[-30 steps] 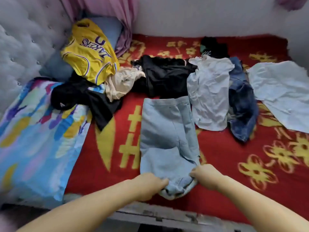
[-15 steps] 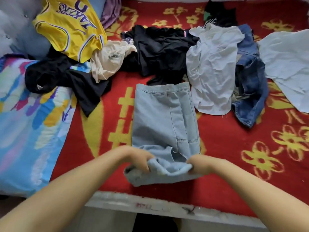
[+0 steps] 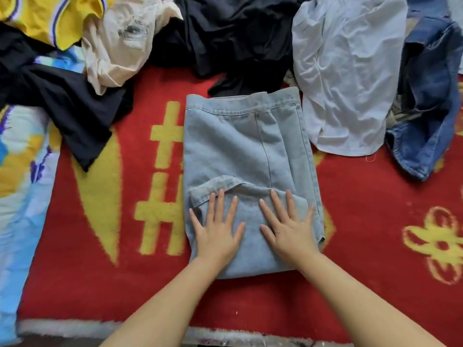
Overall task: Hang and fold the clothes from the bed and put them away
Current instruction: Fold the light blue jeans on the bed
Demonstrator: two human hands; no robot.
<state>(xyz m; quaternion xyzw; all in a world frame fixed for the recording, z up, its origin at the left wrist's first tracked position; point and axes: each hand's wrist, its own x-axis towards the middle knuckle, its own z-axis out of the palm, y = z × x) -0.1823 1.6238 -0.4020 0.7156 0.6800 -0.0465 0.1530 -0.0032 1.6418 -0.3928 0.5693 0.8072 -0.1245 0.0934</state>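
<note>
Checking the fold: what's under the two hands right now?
Both the left hand and right hand press flat on the folded light-blue jeans; layers beneath are hidden.

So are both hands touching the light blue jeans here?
Touching. The head view shows the left hand and right hand pressed flat, fingers spread, on the folded light blue jeans.

I count two hands, left hand (image 3: 217, 230) and right hand (image 3: 288, 229), one light jeans (image 3: 240, 146), two black garments, one white shirt (image 3: 350, 71), one yellow jersey (image 3: 50, 18).
</note>
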